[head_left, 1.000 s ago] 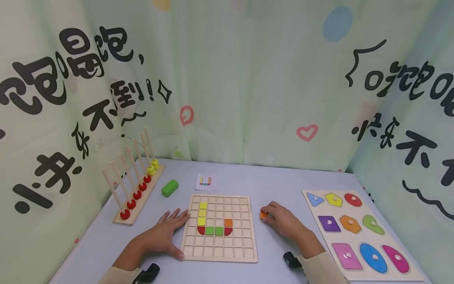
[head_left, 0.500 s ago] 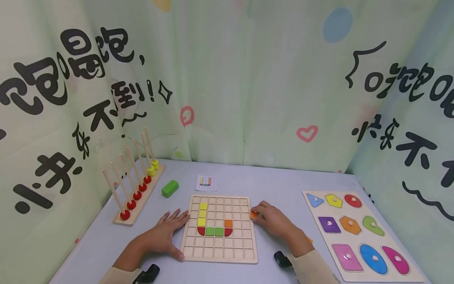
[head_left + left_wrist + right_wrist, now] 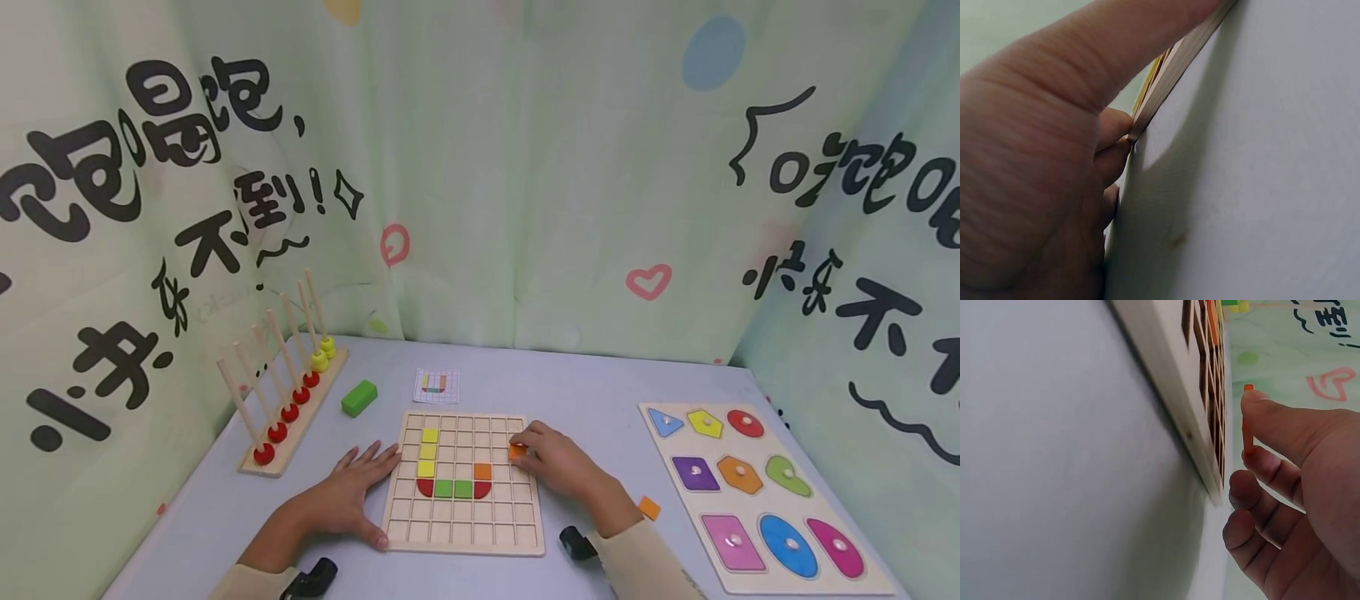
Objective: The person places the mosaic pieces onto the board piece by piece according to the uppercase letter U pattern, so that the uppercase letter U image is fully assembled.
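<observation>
A wooden grid board (image 3: 465, 533) lies on the table with a column of yellow tiles (image 3: 427, 452), two green tiles (image 3: 453, 489), a red rounded tile at each lower corner and one orange tile (image 3: 483, 472) set in it. My left hand (image 3: 341, 496) rests beside the board, fingers spread, thumb and fingertips touching its left edge. My right hand (image 3: 562, 467) pinches a thin orange square tile (image 3: 1248, 425) between thumb and forefinger, held over the board's right columns. In the right wrist view the tile stands apart from the board's surface.
A small pattern card (image 3: 437, 386) lies behind the board, with a green block (image 3: 359, 398) to its left. A peg rack with beads (image 3: 300, 408) stands at far left. Another orange tile (image 3: 648, 508) lies right of my right wrist, before a knobbed shape puzzle (image 3: 705, 492).
My right hand has moved left with the orange tile, from the table right of the board to above its right columns. Another orange tile has come into sight behind the wrist. My left hand stays put.
</observation>
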Action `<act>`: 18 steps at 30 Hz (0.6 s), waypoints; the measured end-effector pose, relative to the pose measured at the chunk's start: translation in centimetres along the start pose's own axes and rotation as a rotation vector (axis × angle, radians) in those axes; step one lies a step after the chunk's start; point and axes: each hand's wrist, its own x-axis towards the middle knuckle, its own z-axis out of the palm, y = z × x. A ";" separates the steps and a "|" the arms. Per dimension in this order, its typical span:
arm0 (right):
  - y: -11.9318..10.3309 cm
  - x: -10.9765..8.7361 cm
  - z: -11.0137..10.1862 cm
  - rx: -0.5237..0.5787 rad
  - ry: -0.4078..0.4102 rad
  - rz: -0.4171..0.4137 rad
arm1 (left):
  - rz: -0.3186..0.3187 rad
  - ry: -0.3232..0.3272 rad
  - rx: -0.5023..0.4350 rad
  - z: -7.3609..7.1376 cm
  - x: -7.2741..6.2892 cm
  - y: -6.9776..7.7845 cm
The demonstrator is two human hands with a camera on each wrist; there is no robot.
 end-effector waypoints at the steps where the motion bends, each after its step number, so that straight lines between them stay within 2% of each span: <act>1: -0.2 0.1 0.1 0.003 -0.001 -0.006 | 0.000 -0.001 -0.003 0.0 0.0 0.0; 9: -1.7 1.0 0.4 0.037 -0.047 -0.010 | -0.005 -0.011 -0.006 -0.1 -0.1 0.0; 18: -2.3 1.9 0.3 0.009 -0.063 -0.011 | -0.002 0.000 0.002 0.1 0.1 -0.1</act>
